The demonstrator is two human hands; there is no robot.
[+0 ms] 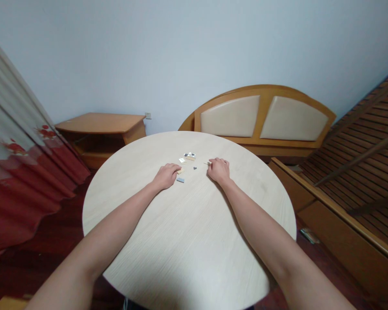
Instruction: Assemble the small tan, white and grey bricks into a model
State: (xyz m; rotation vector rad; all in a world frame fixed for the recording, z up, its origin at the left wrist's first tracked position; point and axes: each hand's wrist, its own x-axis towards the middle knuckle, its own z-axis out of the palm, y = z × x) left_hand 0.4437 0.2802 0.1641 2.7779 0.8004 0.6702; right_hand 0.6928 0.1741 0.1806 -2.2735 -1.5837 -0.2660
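My left hand [167,176] rests on the round table, fingers curled together, with the tips at a small flat tan piece [180,171]. Just in front of my right hand [219,169] a thin pale piece [207,163] sticks out from between its closed fingers. Between the hands lies a small dark piece [195,168]. A grey-blue rectangular piece [180,180] is close to my left fingertips. Farther off are a whitish flat piece [182,160], a tan strip [190,158] and several small black-and-white pieces [189,154]. All are too small to identify.
The round pale wooden table [187,232] spreads under both arms. Behind it stand a wooden cabinet [106,122] and a padded headboard [265,116]. A red and white curtain [26,172] hangs at left; a slatted bed frame [352,142] is at right.
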